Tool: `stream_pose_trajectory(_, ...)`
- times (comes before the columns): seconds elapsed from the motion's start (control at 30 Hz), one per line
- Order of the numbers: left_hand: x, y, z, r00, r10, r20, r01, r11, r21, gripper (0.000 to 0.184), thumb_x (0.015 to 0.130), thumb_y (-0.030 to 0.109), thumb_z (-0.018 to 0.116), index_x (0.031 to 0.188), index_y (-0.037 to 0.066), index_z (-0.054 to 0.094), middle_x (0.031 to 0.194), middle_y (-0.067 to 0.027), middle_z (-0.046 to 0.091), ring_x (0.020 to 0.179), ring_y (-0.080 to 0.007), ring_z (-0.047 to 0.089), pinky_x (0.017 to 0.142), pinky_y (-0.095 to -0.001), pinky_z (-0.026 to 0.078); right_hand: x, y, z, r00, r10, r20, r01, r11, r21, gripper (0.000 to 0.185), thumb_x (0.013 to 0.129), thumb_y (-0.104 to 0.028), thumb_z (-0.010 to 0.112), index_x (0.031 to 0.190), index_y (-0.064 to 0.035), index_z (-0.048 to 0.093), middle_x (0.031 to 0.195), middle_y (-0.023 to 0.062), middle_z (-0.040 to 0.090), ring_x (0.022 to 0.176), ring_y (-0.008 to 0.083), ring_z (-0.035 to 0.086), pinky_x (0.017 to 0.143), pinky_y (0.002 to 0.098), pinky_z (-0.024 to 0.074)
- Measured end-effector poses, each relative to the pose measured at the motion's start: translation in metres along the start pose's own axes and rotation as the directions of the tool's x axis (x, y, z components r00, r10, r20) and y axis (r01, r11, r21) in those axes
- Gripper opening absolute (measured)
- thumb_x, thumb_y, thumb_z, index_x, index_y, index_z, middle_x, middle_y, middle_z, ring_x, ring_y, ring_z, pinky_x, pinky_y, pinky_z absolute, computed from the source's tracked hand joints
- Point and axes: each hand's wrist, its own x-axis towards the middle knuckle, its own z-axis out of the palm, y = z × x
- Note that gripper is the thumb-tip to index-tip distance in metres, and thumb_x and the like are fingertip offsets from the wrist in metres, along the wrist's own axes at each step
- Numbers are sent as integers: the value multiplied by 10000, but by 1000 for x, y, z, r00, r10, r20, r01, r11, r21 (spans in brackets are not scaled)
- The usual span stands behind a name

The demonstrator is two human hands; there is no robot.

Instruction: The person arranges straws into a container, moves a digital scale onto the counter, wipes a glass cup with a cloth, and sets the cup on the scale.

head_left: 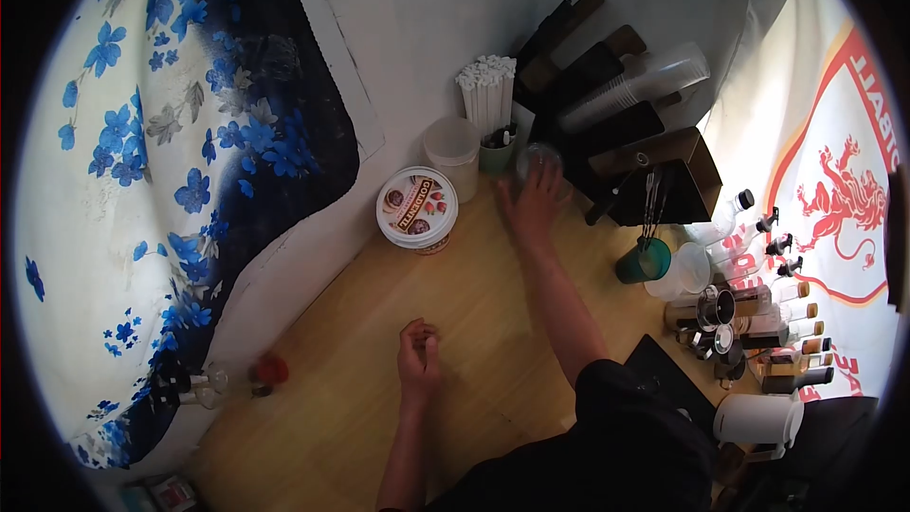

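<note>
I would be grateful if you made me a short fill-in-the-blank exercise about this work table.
1. The hand stretched toward the clear plastic item is the person's ____ hand.
2. Choosing left or right, the round tub stands to the ____ of the bundle of straws in the picture.
3. The large flowers on the draped cloth are coloured ____.
4. The lion on the white banner is coloured ____.

Missing words: right; left; blue; red.

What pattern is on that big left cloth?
The cloth has blue flowers and grey leaves, in the head view.
</note>
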Motion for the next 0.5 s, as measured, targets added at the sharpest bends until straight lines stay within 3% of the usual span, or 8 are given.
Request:
stream_pose_trajectory(0.1,-1,3,1,1000,-13,-9,14,999,42,369,1028,174,565,1341,-7,496,1068,-91,655,974,-191,636,894,-336,508,-4,-5,-5,1000,-4,0,4,999,-39,933,892,-554,694,1598,-98,289,1629,199,295,1527,381,214,1146,725,149)
stream_pose_trajectory(0.2,-2,4,2,999,-35,-20,35,999,-3,369,1028,178,568,1340,-6,497,1065,-91,656,986,-197,633,897,-341,505,-4,-11,-23,999,-12,-35,13,999,47,898,894,-530,705,1573,-83,324,1620,203,306,1525,384,215,1154,702,145)
stream_pose_trajectory(0.3,0,5,2,1000,-3,-23,4,998,60,335,1049,182,536,1327,-3,497,1077,-83,642,999,-170,621,913,-323,499,-14,-17,-35,983,-101,-152,122,982,141,836,896,-480,723,1526,-56,373,1606,210,322,1514,394,230,1163,664,157)
stream_pose_trajectory(0.37,5,11,8,994,-90,-54,98,980,170,396,1029,184,575,1377,15,491,1240,-131,610,1150,-243,603,977,-350,478,-38,-17,-39,984,-83,-160,130,940,314,762,902,-419,732,1478,-36,414,1586,226,341,1497,401,257,1168,623,180)
stream_pose_trajectory(0.4,11,14,11,994,-90,-62,99,980,170,396,1029,184,575,1377,15,491,1240,-131,610,1150,-243,603,977,-350,478,-55,-18,-40,983,-88,-159,135,938,319,762,902,-419,732,1478,-36,414,1586,226,341,1497,401,257,1168,623,180)
stream_pose_trajectory(0.43,20,16,15,992,127,-24,-108,916,387,473,1014,212,597,1429,27,467,1361,-160,538,1265,-292,532,1042,-401,432,-76,-20,-39,995,-72,-76,92,942,323,726,905,-399,728,1460,-32,439,1577,230,353,1486,409,274,1176,599,191)
stream_pose_trajectory(0.47,29,16,20,945,323,60,-298,764,572,552,999,241,618,1482,40,442,1481,-189,467,1380,-340,461,1106,-452,387,-96,-19,-39,999,-54,9,48,945,322,690,908,-379,723,1442,-28,464,1569,234,365,1474,417,291,1183,574,202)
stream_pose_trajectory(0.5,36,16,24,944,327,55,-298,763,574,552,999,241,618,1482,40,442,1481,-189,467,1380,-340,461,1106,-452,387,-117,-17,-39,993,-94,66,72,957,283,668,905,-367,722,1429,-28,484,1556,220,394,1465,407,315,1188,558,212)
